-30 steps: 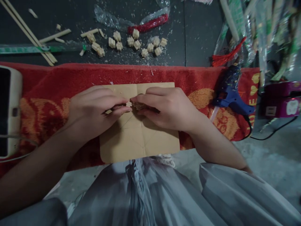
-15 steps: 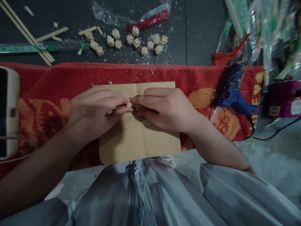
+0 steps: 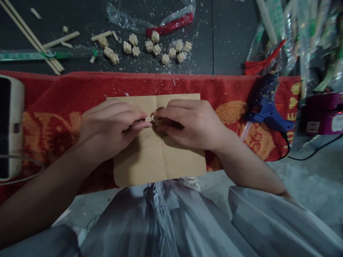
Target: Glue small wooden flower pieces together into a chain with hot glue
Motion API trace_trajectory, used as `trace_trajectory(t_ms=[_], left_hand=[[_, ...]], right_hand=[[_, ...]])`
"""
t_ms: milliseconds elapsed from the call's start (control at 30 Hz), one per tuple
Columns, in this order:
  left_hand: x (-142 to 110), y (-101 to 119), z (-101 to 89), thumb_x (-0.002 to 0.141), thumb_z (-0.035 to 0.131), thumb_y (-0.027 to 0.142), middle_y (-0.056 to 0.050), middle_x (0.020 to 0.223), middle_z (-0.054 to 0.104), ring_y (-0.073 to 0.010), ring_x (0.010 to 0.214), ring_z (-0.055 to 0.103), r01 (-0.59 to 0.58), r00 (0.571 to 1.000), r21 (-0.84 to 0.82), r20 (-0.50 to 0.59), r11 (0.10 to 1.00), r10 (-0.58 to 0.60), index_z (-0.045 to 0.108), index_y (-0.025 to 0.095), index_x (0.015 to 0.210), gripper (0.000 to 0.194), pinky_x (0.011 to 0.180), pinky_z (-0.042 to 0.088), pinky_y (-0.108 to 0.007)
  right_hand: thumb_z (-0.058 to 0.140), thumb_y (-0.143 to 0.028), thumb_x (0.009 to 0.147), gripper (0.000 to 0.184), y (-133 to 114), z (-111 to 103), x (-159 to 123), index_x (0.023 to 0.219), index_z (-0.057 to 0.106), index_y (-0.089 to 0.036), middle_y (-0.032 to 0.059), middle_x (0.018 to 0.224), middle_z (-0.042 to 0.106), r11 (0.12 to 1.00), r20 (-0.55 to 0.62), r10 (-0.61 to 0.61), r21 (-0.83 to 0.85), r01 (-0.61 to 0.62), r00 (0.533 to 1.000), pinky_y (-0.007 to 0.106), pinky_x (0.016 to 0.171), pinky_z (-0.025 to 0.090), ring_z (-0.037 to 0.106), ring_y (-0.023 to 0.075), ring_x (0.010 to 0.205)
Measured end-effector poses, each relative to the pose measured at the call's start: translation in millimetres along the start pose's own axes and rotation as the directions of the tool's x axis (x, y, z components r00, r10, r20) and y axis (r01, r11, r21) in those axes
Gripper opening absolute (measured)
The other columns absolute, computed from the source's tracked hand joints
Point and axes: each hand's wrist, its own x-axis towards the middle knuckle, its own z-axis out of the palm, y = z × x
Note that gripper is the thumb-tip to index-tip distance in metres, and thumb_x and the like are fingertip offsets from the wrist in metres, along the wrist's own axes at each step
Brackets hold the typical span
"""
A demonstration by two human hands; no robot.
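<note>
Left grip [image 3: 111, 123] pinches a piece [image 3: 148, 118], right grip [image 3: 193, 121] a cluster [image 3: 157, 121]; looks mid-work, with loose pieces [image 3: 157, 49] unhandled at 12 o'clock.

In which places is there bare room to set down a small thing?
Two patches look free: the brown sheet below the left hand and right hand, and the dark table between the pale clusters and red tassel. Crowded: upper left, with sticks, and far right, with plastic wrappers.

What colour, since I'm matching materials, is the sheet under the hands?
The sheet is tan, showing best in the head view.
</note>
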Motion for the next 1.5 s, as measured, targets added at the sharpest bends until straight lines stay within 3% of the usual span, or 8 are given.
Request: trace_trajectory(t_ms=[200,367,600,800,933,1167,1333,1500], left_hand=[[4,1,-7.4,0.129,0.045,0.043,0.006,0.101,0.087,-0.0152,0.099,0.082,-0.009,0.998,0.018,0.059,1.000,0.008,0.085,0.026,0.109,0.048,0.087,0.058,-0.028],[5,2,-12.5,0.127,0.043,0.053,0.007,0.103,0.086,-0.0186,0.106,0.084,0.117,0.979,-0.005,0.167,0.993,-0.115,0.087,0.032,0.113,0.051,0.097,0.062,-0.029],[6,3,-12.7,0.126,0.041,0.054,0.007,0.103,0.086,-0.0195,0.111,0.084,0.179,0.966,-0.039,0.196,0.983,-0.168,0.086,0.034,0.113,0.051,0.100,0.063,-0.029],[3,2,-7.9,0.126,0.046,0.051,0.004,0.105,0.089,-0.0189,0.103,0.084,0.107,0.989,-0.030,0.104,0.994,-0.103,0.087,0.031,0.110,0.048,0.093,0.060,-0.031],[4,1,-9.2,0.127,0.045,0.054,0.005,0.107,0.089,-0.0178,0.104,0.083,0.118,0.981,-0.028,0.159,0.993,-0.112,0.086,0.033,0.113,0.048,0.094,0.059,-0.030],[9,0,-12.1,0.126,0.053,0.047,0.002,0.099,0.087,-0.0175,0.093,0.081,-0.017,0.998,-0.010,0.061,1.000,0.017,0.086,0.025,0.107,0.043,0.080,0.056,-0.031],[5,1,-8.2,0.127,0.045,0.059,0.002,0.094,0.085,-0.0186,0.089,0.077,0.021,0.999,-0.031,0.041,0.999,-0.019,0.086,0.027,0.103,0.057,0.078,0.052,-0.034],[5,-4,-13.0,0.124,0.048,0.067,0.003,0.095,0.085,-0.0193,0.089,0.078,0.027,0.989,-0.115,0.146,0.993,-0.010,0.087,0.029,0.109,0.057,0.077,0.052,-0.035]], right_hand=[[0.056,-0.020,0.111,0.028,2,5,0,0.113,0.084,-0.016,0.0040,0.096,0.076,0.999,-0.022,-0.015,0.036,0.016,1.000,0.029,0.076,0.041,0.065,0.0158,0.087],[0.055,-0.021,0.110,0.029,0,4,2,0.113,0.084,-0.016,0.0038,0.094,0.074,1.000,-0.002,0.011,0.007,-0.011,1.000,0.030,0.074,0.038,0.064,0.0162,0.085],[0.055,-0.022,0.111,0.033,-2,2,3,0.115,0.087,-0.014,0.0050,0.093,0.076,0.999,0.015,0.011,-0.031,-0.011,1.000,0.031,0.072,0.039,0.066,0.0167,0.085],[0.054,-0.025,0.112,0.035,-6,-2,5,0.118,0.088,-0.021,0.0051,0.095,0.079,0.995,0.087,0.084,-0.057,-0.080,0.993,0.032,0.073,0.043,0.068,0.0182,0.087],[0.055,-0.023,0.110,0.034,-5,-1,4,0.119,0.087,-0.019,0.0046,0.097,0.079,0.998,0.053,0.051,-0.024,-0.050,0.997,0.032,0.073,0.043,0.068,0.0177,0.087],[0.064,-0.023,0.104,0.029,-4,-8,3,0.124,0.085,-0.017,0.0066,0.106,0.081,0.995,0.112,0.091,0.040,-0.096,0.990,0.031,0.079,0.047,0.071,0.0191,0.094],[0.067,-0.026,0.105,0.021,-5,-20,-1,0.114,0.084,-0.019,0.0043,0.102,0.078,0.992,0.113,0.123,-0.005,-0.124,0.986,0.030,0.077,0.045,0.068,0.0173,0.089],[0.069,-0.028,0.106,0.013,-7,-27,-4,0.099,0.078,-0.022,0.0020,0.093,0.075,0.985,0.104,0.170,-0.035,-0.167,0.980,0.030,0.072,0.042,0.066,0.0162,0.082]])
